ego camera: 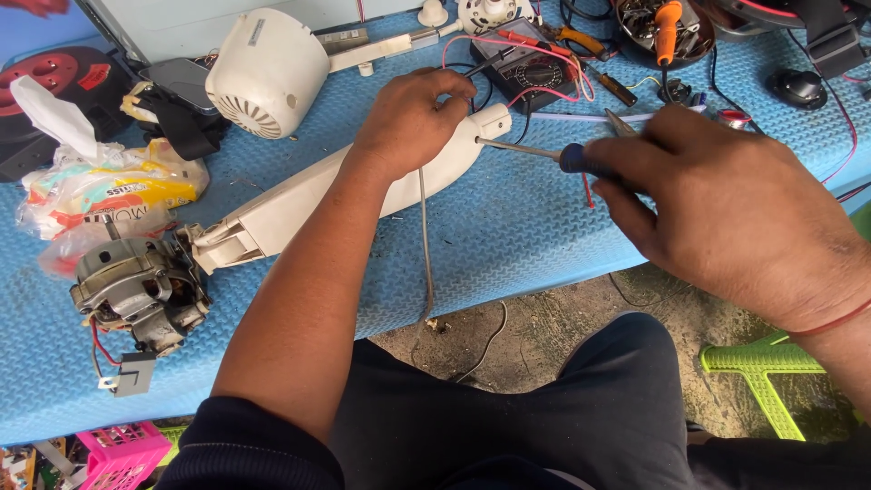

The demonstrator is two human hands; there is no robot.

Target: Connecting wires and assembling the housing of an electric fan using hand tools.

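Hands work a screwdriver into the end of a fan neck on a blue mat.

The blue foam mat (544,227) gives a soft bench that keeps parts from sliding. On it the long cream fan neck (299,195) lies flat, slanting from near left to far centre, joined to the bare motor (136,290) at its near-left end. The left hand (413,113) closes down over its far end, pinning it steady. The right hand (726,204) wraps shut around the screwdriver (544,154), held level so the tip meets that end squarely. A rounded cream motor cover (268,73) rests far left.
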